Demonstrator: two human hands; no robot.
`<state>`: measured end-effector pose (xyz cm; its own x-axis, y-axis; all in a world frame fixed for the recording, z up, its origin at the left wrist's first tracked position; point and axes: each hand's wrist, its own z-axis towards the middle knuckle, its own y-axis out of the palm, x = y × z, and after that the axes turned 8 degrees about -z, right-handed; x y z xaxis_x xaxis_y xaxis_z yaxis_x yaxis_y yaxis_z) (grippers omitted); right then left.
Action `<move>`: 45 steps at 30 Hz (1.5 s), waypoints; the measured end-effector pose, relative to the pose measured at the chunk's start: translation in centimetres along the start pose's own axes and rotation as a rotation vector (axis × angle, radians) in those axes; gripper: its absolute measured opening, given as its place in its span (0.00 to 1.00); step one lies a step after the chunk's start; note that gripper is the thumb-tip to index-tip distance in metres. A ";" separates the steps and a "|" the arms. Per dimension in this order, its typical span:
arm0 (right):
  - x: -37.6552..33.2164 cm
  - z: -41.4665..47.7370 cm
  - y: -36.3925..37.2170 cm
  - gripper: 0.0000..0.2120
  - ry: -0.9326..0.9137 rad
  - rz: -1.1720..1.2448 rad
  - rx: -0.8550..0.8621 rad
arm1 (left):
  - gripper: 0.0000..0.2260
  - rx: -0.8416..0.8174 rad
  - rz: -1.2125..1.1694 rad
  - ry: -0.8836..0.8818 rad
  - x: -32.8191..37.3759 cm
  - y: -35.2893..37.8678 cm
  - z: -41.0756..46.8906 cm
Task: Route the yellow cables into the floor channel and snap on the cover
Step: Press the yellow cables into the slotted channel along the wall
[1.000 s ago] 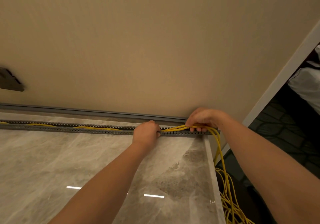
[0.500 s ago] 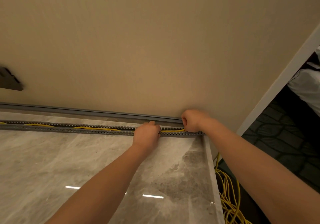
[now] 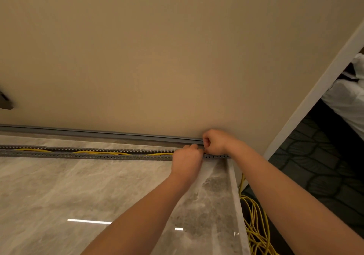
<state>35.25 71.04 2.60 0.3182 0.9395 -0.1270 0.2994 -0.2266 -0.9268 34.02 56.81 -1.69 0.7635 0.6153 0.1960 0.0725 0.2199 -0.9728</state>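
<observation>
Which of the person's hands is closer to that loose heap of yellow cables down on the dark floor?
Right. The right hand is at the end of the channel, nearest the loose yellow cables; the left hand is farther left along the channel.

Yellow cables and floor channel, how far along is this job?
Done: yellow cables lie in the channel along the left stretch. In hand: left hand and right hand, fingers curled, work at its right end. Left: loose coils lie beyond the floor edge, and the channel is uncovered.
</observation>
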 end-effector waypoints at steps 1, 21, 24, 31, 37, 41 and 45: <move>0.0 0.0 0.1 0.10 -0.002 0.006 0.000 | 0.11 -0.015 0.014 -0.005 0.1 -0.1 0.3; 6.4 -3.3 -2.1 0.10 0.181 0.562 -0.177 | 0.10 -0.153 0.039 -0.106 0.9 -0.5 2.7; 6.3 -2.9 -2.3 0.08 0.150 0.470 -0.097 | 0.11 -0.148 0.031 -0.105 0.9 -0.5 2.7; 6.4 -2.9 -0.3 0.07 0.016 0.218 0.230 | 0.09 -0.115 0.055 -0.060 0.8 -0.4 2.2; 6.1 -3.8 0.4 0.06 -0.062 -0.018 0.302 | 0.08 -0.109 0.042 -0.041 0.6 -0.4 2.2; 6.0 -4.1 1.0 0.05 -0.095 -0.077 0.289 | 0.08 -0.104 0.033 -0.042 0.4 -0.4 2.1; 6.3 -4.3 1.5 0.03 -0.078 0.020 0.253 | 0.08 -0.111 0.040 -0.041 0.4 -0.4 2.2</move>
<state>41.54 75.58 1.95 0.2485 0.9547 -0.1636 0.0562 -0.1829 -0.9815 32.91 58.63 -0.99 0.7403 0.6531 0.1595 0.1153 0.1105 -0.9872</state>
